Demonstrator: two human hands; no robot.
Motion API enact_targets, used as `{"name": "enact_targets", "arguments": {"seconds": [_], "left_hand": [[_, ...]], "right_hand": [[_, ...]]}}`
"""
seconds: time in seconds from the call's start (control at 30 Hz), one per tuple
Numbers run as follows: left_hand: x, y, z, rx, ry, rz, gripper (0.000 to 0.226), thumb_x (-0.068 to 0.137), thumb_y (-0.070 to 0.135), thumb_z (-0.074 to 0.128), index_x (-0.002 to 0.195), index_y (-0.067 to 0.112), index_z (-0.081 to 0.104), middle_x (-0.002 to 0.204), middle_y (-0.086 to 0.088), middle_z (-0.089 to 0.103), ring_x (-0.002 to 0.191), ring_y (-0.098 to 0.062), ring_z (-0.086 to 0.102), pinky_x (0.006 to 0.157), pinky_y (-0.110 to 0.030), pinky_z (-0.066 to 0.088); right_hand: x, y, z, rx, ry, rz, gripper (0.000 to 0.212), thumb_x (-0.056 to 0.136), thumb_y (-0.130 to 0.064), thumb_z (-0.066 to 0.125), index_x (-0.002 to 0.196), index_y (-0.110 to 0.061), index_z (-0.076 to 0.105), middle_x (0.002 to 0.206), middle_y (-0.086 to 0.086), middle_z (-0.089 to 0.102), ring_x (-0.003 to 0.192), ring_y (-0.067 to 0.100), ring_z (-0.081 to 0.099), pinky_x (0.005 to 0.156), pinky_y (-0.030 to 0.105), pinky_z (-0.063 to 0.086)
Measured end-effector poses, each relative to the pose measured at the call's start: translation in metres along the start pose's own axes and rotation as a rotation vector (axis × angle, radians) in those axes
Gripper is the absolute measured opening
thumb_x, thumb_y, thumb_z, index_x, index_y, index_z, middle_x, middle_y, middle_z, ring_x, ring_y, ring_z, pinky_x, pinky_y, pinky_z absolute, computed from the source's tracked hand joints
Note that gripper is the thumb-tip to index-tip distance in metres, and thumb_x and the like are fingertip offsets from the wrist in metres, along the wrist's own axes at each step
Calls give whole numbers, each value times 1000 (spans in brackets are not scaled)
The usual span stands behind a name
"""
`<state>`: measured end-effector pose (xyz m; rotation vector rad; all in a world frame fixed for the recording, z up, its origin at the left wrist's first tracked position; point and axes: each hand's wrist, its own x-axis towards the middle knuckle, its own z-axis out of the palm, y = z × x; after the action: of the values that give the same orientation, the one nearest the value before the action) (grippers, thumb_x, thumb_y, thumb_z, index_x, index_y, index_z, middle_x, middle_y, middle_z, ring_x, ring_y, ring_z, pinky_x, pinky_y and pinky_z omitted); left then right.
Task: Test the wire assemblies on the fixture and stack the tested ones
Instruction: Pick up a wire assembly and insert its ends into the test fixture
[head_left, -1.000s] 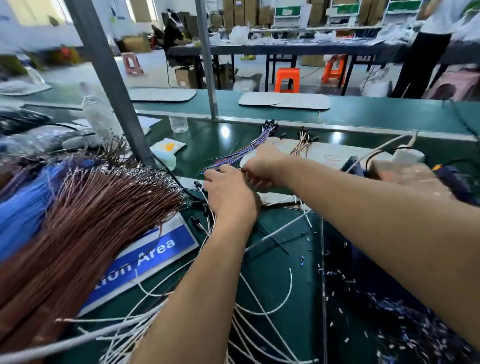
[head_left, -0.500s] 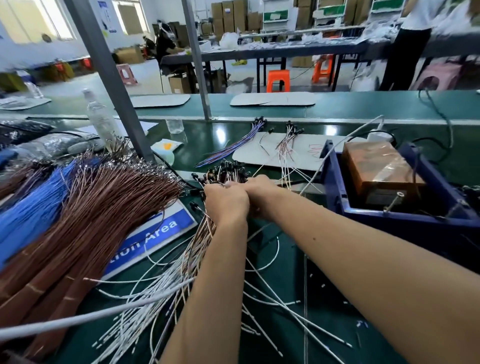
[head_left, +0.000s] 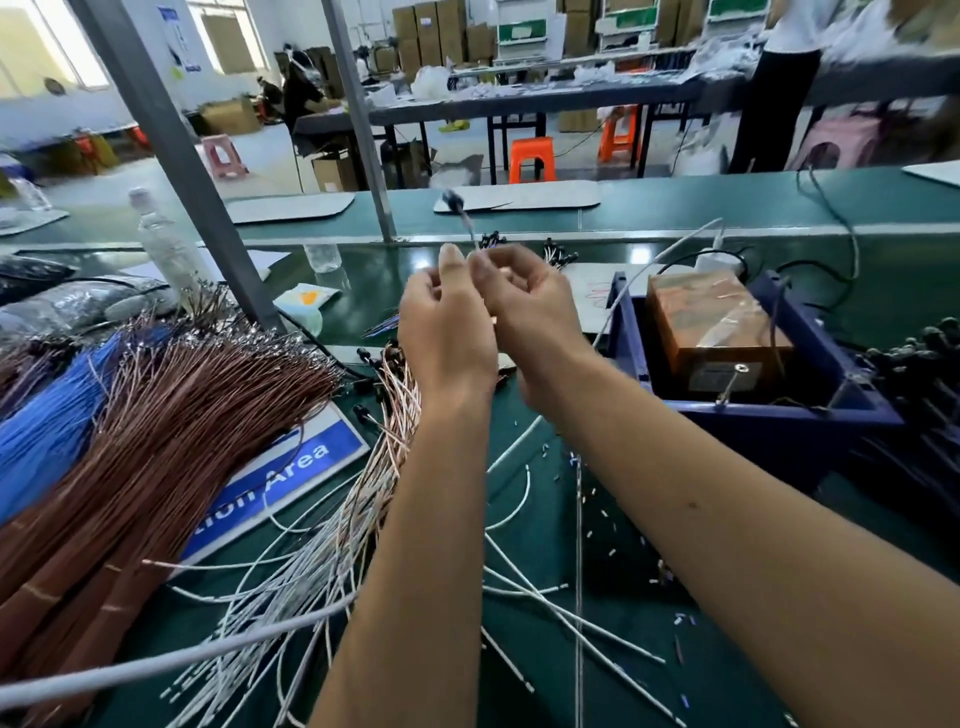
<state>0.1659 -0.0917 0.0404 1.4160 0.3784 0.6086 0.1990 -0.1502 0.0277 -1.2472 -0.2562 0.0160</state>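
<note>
Hands are raised together above the green bench (head_left: 519, 613), touching at the fingertips. Left hand (head_left: 447, 332) and right hand (head_left: 524, 301) both have curled fingers pinching one thin wire (head_left: 470, 228); its dark plug (head_left: 451, 198) sticks up toward the far side, blurred. Under the left wrist lies a loose pile of white and pink wires (head_left: 332, 561), running toward the near edge. A thick brown wire bundle (head_left: 156, 457) and a blue one (head_left: 47, 431) lie left. A blue tray (head_left: 769, 415) holding an orange box (head_left: 711, 317) sits right.
</note>
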Motion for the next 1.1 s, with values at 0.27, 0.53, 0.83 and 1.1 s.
{"name": "enact_targets", "arguments": {"seconds": [0.27, 0.53, 0.83, 1.1], "left_hand": [[-59, 64, 29, -309, -221, 359, 24, 109, 26, 50, 104, 18, 72, 100, 1, 76, 98, -14, 73, 92, -37, 60], [-86, 82, 29, -898, -394, -43, 33, 111, 29, 41, 93, 11, 63, 78, -3, 68, 67, -17, 66, 70, -29, 55], [-133, -13, 29, -206, -480, 359, 33, 107, 32, 40, 79, 19, 53, 63, 5, 47, 52, -12, 39, 48, -26, 32], [-146, -113, 40, 528, -703, 753, 23, 106, 40, 47, 98, 18, 49, 86, 9, 52, 74, -13, 49, 65, -33, 37]], "right_hand": [[-42, -84, -34, -374, -82, -610, 12, 104, -6, 60, 104, 5, 65, 89, 25, 69, 78, 48, 65, 65, 57, 56], [-106, -137, -119, -855, -52, -764, 12, 95, -23, 74, 98, -12, 78, 74, 4, 71, 63, 26, 66, 59, 48, 53], [-143, -94, -215, -1269, -38, -670, 12, 92, -29, 79, 92, -17, 79, 84, -8, 75, 76, 12, 68, 72, 41, 56], [-151, -11, -237, -1305, -8, -663, 18, 98, -29, 66, 93, -13, 75, 90, 0, 73, 84, 26, 66, 78, 47, 53]]}}
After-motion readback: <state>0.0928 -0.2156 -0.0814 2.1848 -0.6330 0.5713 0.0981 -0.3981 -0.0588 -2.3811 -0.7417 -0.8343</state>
